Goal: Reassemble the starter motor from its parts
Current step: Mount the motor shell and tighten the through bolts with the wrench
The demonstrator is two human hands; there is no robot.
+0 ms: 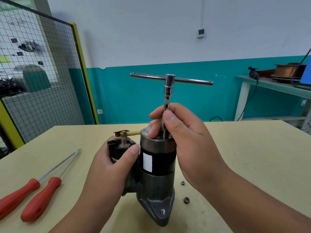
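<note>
As the left hand [114,165] grips the solenoid [117,147] of the starter motor [158,182] standing upright near the bench's [244,148] front edge, the right hand [181,132] pinches a T-handle wrench's [169,81] shaft atop it.

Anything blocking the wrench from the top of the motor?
Nothing visible. The wrench shaft runs straight down to the motor top, pinched by the right hand; its fingers partly hide the tip.

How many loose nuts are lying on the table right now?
2. A small nut lies just right of the starter motor, under the right hand; a larger nut lies nearer the camera. More may hide behind the motor.
</note>
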